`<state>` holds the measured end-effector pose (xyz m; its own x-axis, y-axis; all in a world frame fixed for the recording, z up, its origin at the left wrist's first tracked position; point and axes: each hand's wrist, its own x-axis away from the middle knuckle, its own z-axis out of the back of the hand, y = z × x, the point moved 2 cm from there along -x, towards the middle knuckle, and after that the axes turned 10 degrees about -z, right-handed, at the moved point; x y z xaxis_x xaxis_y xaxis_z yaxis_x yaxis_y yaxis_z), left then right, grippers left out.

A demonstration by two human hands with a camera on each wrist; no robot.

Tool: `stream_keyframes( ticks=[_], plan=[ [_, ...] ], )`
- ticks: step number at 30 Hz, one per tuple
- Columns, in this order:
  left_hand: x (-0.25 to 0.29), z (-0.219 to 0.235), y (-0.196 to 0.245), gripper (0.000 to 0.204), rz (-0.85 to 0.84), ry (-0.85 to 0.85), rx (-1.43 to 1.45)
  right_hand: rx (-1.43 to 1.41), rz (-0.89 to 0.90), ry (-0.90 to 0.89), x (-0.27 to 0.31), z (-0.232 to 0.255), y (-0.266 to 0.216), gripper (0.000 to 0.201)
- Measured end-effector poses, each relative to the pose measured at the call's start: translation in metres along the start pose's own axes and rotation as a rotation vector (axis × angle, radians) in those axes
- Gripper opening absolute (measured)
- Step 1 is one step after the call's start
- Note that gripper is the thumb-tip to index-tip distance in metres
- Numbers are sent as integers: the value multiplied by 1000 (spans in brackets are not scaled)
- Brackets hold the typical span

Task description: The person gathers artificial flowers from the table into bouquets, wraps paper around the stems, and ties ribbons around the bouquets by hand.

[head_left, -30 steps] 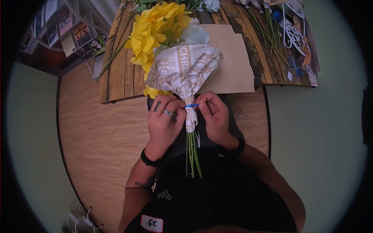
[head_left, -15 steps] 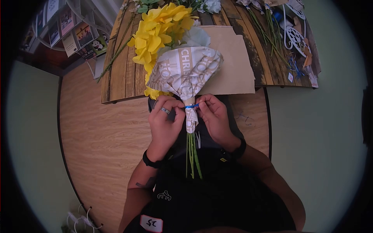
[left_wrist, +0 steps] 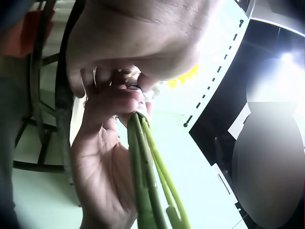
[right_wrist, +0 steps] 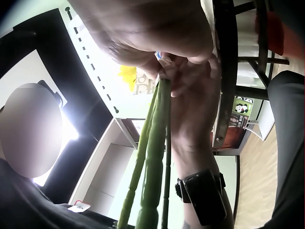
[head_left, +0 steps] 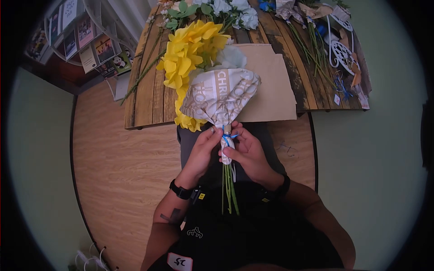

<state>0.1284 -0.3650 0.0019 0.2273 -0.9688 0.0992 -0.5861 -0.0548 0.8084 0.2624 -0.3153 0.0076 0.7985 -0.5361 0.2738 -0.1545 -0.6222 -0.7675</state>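
A bouquet wrapped in white-and-tan printed paper [head_left: 221, 92] points away from me over the table's front edge. A blue tie [head_left: 229, 136] circles its narrow neck, a loose end sticking out to the right. My left hand [head_left: 202, 153] grips the neck from the left, thumb beside the tie. From the right, my right hand [head_left: 251, 156] holds the wrapped handle, its thumb pressed on the paper below the tie. Green stems [head_left: 229, 189] hang out under the paper; both wrist views show these stems [left_wrist: 147, 167] close up, with the fingers partly hidden behind the palms.
Yellow flowers [head_left: 183, 58] lie left of the wrap, and brown paper sheets [head_left: 275, 90] lie right of it on the wooden table [head_left: 151, 101]. White flowers [head_left: 246, 18] lie at the back. Cut stems [head_left: 312, 49] and blue tie scraps [head_left: 344, 88] are at the right.
Both hands held the blue tie at the neck before; now they have closed round the neck and handle, leaving the tie's end loose. The head view has shifted, so the bouquet appears lower.
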Motion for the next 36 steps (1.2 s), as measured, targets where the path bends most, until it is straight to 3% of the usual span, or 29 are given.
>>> stream_keyframes(
  ticks=[6, 9, 12, 13, 15, 17, 19, 20, 21, 24, 26, 27, 29, 30, 33, 36],
  plan=[
    [-5, -14, 13, 33, -216, 12, -165, -10, 95, -90, -4, 11, -12, 33],
    [-10, -23, 66, 32, -337, 24, -319, -24, 54, -100, -6, -13, -34, 36],
    [-14, -31, 92, 28, -511, 105, -377, 315, 354, -55, -3, -18, -34, 36],
    [-16, -29, 96, 26, -599, 159, -436, 320, 370, -72, -3, -19, -33, 36],
    [-19, -25, 97, 33, -768, 181, -580, 448, 365, 63, -6, -15, -29, 35],
    [-18, -30, 93, 36, -760, 170, -531, 379, 370, 79, -13, -15, -25, 33],
    [-15, -35, 93, 38, -834, 287, -816, 308, 367, 99, -18, -13, -20, 31],
    [-12, -50, 97, 42, -720, 310, -548, 304, 359, 46, -20, -12, -17, 28],
    [-11, -47, 97, 42, -728, 307, -549, 301, 347, -6, -22, -12, -16, 25],
    [-1, -42, 90, 48, -796, 239, -1114, 235, 289, -159, -27, -12, -18, 23],
    [-1, -41, 85, 33, -1025, 83, -813, 232, 266, -156, -27, -13, -23, 23],
    [-16, -7, 64, 40, -728, 3, -709, 228, 235, -157, -27, -12, -24, 24],
    [-8, -7, 70, 41, -901, 58, -904, 235, 221, -211, -33, -1, -20, 24],
    [-13, 23, 60, 42, -845, 136, -1019, 245, 204, -269, -35, 2, -18, 24],
    [0, -13, 79, 34, -791, 123, -988, 228, 222, -288, -30, -5, -20, 22],
    [-2, -10, 76, 37, -795, 91, -930, 243, 260, -256, -25, -12, -23, 24]
  ],
)
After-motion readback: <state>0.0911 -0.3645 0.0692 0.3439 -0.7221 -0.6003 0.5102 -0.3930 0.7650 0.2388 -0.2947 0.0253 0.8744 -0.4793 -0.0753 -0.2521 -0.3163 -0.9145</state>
